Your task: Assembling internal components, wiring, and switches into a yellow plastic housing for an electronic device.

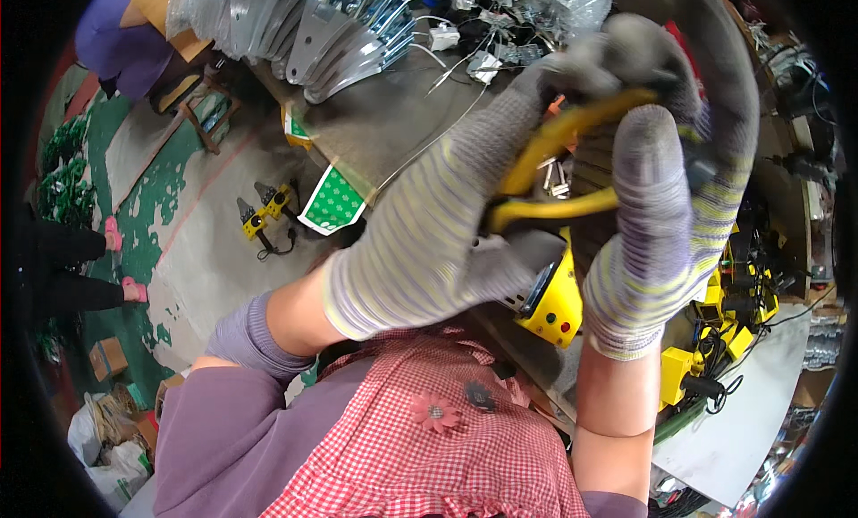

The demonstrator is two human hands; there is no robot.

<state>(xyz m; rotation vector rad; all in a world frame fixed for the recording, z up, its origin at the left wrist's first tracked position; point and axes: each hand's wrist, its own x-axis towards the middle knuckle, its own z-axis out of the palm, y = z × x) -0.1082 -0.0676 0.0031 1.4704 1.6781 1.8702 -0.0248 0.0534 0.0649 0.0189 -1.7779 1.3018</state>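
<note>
Both my hands wear grey striped knit gloves and are raised close to the camera. My left hand [438, 223] and my right hand [666, 187] both grip a tool with yellow handles [559, 174]; its working end is hidden behind the gloves. Just below the hands sits a yellow and grey device [554, 299] with small coloured buttons, its grey part touching my left palm. My purple sleeves and red checked apron fill the lower middle.
A workbench [384, 116] carries a fan of grey metal plates [313, 35], wires and small parts at the top. Several yellow devices with black cords [724, 339] lie at the right. Another yellow tool [264, 214] lies on the floor at left, near a person's pink shoes [121, 263].
</note>
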